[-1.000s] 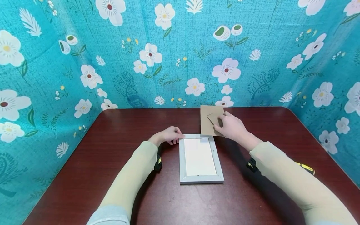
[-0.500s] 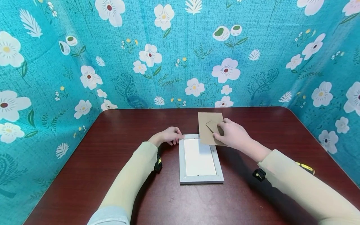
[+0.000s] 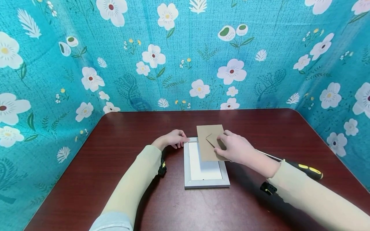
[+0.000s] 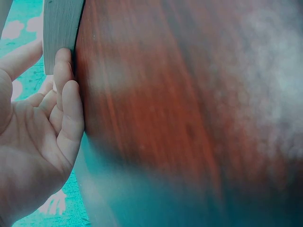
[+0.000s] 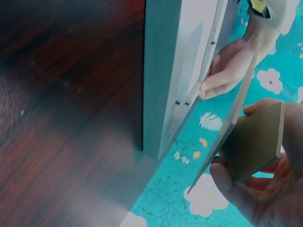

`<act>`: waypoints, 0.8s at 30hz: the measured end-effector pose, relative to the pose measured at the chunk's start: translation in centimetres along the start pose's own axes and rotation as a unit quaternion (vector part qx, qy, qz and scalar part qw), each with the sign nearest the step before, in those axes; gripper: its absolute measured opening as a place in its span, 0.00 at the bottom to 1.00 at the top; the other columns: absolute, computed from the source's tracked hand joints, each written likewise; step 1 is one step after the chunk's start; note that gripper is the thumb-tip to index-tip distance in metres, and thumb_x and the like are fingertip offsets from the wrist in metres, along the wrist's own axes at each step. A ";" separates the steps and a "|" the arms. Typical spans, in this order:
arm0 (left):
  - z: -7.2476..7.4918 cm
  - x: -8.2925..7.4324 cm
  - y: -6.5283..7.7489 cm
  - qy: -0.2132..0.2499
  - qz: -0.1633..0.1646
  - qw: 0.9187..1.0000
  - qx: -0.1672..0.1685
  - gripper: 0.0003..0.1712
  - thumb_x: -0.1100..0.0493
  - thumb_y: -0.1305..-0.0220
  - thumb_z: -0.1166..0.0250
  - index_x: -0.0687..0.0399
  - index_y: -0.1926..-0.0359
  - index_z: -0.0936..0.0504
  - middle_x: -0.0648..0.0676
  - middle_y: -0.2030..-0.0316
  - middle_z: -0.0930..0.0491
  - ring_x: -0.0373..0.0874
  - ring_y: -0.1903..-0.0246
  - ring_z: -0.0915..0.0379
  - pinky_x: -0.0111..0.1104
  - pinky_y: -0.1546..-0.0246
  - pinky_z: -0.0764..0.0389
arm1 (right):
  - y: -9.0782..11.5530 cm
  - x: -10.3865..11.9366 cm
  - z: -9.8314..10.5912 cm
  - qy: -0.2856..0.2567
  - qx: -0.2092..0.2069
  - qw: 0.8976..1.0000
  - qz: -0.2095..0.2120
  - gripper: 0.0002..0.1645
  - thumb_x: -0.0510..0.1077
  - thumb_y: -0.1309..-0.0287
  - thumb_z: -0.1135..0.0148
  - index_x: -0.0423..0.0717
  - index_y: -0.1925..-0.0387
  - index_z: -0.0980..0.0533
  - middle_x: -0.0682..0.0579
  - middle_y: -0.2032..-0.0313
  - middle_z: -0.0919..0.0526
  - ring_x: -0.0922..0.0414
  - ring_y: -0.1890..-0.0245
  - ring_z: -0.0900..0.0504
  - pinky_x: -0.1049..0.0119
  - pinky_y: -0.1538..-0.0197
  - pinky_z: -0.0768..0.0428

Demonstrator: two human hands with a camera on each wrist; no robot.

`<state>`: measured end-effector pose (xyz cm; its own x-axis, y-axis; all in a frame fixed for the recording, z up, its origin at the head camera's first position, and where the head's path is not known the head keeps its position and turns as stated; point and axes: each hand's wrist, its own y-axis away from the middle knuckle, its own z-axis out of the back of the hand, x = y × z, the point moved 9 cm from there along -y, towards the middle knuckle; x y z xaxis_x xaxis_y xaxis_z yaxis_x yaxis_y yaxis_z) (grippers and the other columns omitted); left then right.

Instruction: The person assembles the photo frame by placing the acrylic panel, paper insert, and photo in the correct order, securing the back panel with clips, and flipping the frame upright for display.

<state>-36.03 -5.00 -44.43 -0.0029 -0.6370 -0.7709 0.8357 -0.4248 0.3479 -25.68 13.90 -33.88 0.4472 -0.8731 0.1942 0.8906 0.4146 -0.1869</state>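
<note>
A pale grey picture frame [image 3: 206, 183] lies face down on the table, a white sheet [image 3: 198, 166] showing inside it. My left hand [image 3: 171, 139] grips its far left corner, thumb on top and fingertips along the side edge [image 4: 60, 28]. My right hand [image 3: 237, 147] pinches the fold-out stand [image 5: 255, 142] on the brown backing board [image 3: 206, 152]. In the head view the board overlaps the frame's upper right part and casts a shadow on the sheet. The right wrist view shows the board raised and tilted above the frame.
A screwdriver [image 3: 306, 170] with a black and yellow handle lies on the right of the dark red wooden table [image 3: 138, 128], partly hidden behind my right forearm. A blue floral curtain [image 3: 173, 77] hangs behind and at both sides.
My right hand has brought the backing board from beyond the frame's far right corner toward me and left, over the frame. More of the screwdriver shows now. My left hand has stayed put.
</note>
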 end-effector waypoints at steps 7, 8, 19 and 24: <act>0.0 -0.1 0.0 0.000 -0.002 1.000 0.000 0.14 0.50 0.33 0.38 0.57 0.59 0.26 0.56 0.71 0.22 0.45 0.75 0.30 0.33 0.72 0.22 | 0.6 2.0 -0.9 0.017 0.021 0.999 0.026 0.21 0.51 0.49 0.29 0.41 0.59 0.20 0.51 0.68 0.25 0.61 0.80 0.31 0.68 0.78 0.30; 0.0 -0.1 0.0 -0.001 -0.002 1.000 0.000 0.14 0.50 0.33 0.38 0.57 0.59 0.26 0.56 0.71 0.23 0.45 0.75 0.30 0.33 0.72 0.23 | 0.7 2.3 -1.0 0.018 0.023 0.999 0.029 0.20 0.51 0.49 0.29 0.42 0.59 0.20 0.51 0.68 0.26 0.60 0.79 0.30 0.68 0.78 0.30; 0.0 -0.2 0.3 0.000 -0.004 1.000 0.001 0.14 0.51 0.32 0.38 0.57 0.59 0.26 0.56 0.71 0.22 0.45 0.75 0.30 0.33 0.72 0.23 | 1.5 4.0 -2.0 0.017 0.044 0.998 0.048 0.19 0.52 0.49 0.29 0.42 0.63 0.21 0.54 0.72 0.29 0.62 0.81 0.34 0.70 0.80 0.33; 0.1 -0.2 0.3 0.000 -0.008 1.000 0.001 0.14 0.51 0.32 0.38 0.57 0.59 0.26 0.56 0.71 0.22 0.45 0.75 0.29 0.33 0.72 0.23 | 1.6 4.3 -2.4 0.017 0.049 0.998 0.047 0.18 0.52 0.49 0.29 0.43 0.64 0.22 0.55 0.73 0.30 0.62 0.82 0.34 0.70 0.80 0.33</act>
<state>-35.85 -5.01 -44.14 -0.0161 -0.6305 -0.7760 0.8346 -0.4358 0.3368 -22.51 10.20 -35.63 0.5277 -0.8365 0.1480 0.8494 0.5169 -0.1066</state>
